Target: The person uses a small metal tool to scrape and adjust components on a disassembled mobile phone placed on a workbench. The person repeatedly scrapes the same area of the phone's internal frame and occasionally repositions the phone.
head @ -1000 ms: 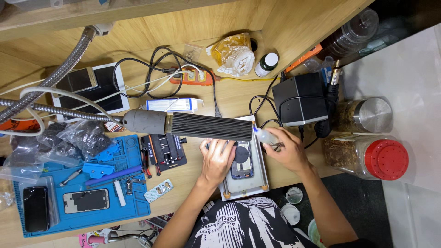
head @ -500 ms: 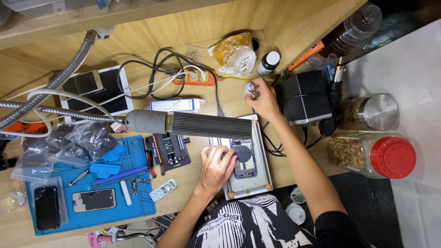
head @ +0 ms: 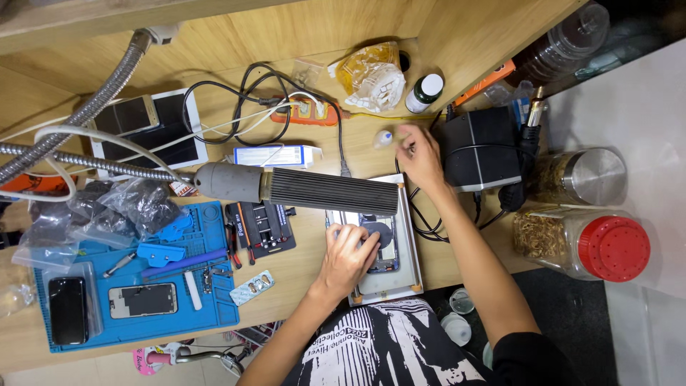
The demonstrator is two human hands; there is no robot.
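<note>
My left hand [head: 348, 259] lies on an opened phone [head: 380, 246] with its fingers curled onto it, holding it down on a white tray [head: 401, 284] at the bench's front edge. My right hand [head: 420, 156] is stretched toward the back with its fingers apart and blurred. It hovers just right of a small clear dropper bottle [head: 384, 138], which lies on the wooden bench. The hand does not touch the bottle. A grey ribbed cylinder on a flexible metal arm [head: 325, 191] hangs over the tray's far end and hides part of the phone.
A black box with cables [head: 482, 149] sits right of my right hand, with a red-lidded jar [head: 613, 246] and a metal-lidded jar [head: 589, 175] further right. A blue mat [head: 146, 314] with phones and tools covers the left. An orange power strip [head: 309, 113] and dark bottle [head: 424, 91] stand behind.
My right hand carried the small dropper bottle from beside the tray to the back of the bench, set it down and let go. My left hand stayed on the phone.
</note>
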